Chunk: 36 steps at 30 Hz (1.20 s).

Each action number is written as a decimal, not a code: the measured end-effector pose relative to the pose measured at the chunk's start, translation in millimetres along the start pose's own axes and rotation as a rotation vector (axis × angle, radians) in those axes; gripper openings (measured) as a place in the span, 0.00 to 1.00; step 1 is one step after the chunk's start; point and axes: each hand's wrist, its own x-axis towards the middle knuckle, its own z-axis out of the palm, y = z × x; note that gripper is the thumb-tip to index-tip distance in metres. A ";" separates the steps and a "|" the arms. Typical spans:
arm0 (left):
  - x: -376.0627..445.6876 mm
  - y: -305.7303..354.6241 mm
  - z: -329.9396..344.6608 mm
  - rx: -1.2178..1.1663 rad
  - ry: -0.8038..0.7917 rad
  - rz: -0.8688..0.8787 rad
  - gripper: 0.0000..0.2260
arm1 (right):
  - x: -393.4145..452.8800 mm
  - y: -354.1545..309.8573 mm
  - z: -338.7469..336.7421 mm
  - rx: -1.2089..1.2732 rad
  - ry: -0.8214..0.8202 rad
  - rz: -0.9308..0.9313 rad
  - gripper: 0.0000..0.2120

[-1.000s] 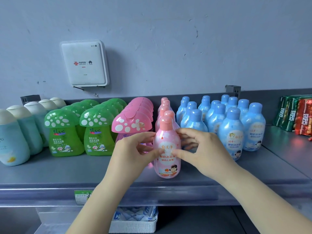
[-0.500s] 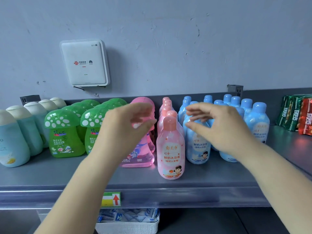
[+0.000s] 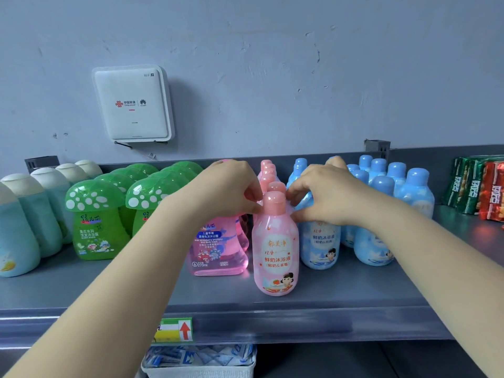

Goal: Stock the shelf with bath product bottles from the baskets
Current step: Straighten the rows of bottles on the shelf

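While rows already fill the shelf (image 3: pixel 81 298), the front pink bottle (image 3: pixel 275 246) stands at six o'clock of its row. Left hand (image 3: pixel 226 192) and right hand (image 3: pixel 327 197) pinch near its cap; contact is unclear. Blue bottles (image 3: pixel 321 241) crowd three o'clock, a pink mushroom bottle (image 3: pixel 218 249) nine.

The pink bottle (image 3: pixel 275 249) at my fingertips is glossy, smooth plastic with a printed label, and the clear pink bottle (image 3: pixel 218 249) beside it is see-through plastic. The green mushroom bottles (image 3: pixel 94 222) shine like hard plastic. The shelf (image 3: pixel 109 285) under them looks like smooth grey metal with a dull sheen, and the wall (image 3: pixel 272 64) is matt and scuffed.
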 end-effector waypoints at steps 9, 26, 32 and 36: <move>2.0 -2.0 2.7 -0.051 -0.024 0.003 0.08 | 4.4 -3.8 -3.9 0.001 -0.034 -0.049 0.11; 1.1 -5.1 7.6 -0.062 0.038 0.006 0.09 | 5.2 -4.8 -1.5 0.048 -0.043 -0.033 0.08; 1.2 -8.8 4.9 -0.161 0.018 0.020 0.12 | 6.3 -4.5 -5.5 0.152 -0.061 -0.020 0.12; 2.2 -10.9 3.3 -0.215 0.004 -0.002 0.10 | 8.6 -3.5 -9.4 0.239 -0.088 0.013 0.16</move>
